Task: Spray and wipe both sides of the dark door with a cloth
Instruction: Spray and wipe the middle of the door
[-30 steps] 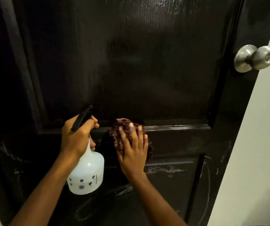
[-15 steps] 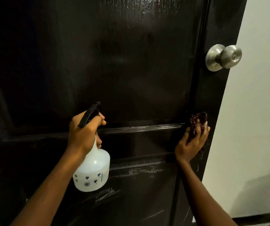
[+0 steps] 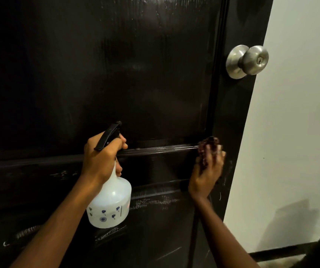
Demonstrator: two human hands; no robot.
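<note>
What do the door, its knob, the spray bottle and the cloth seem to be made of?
Door: probably wood under glossy dark paint; grain ridges and reflections show.
Knob: brushed metal, by its silvery satin sheen.
Spray bottle: translucent white plastic, printed blue flowers; black trigger, likely plastic too.
Cloth: soft, knobbly dark-red fabric; the fibre cannot be told.
</note>
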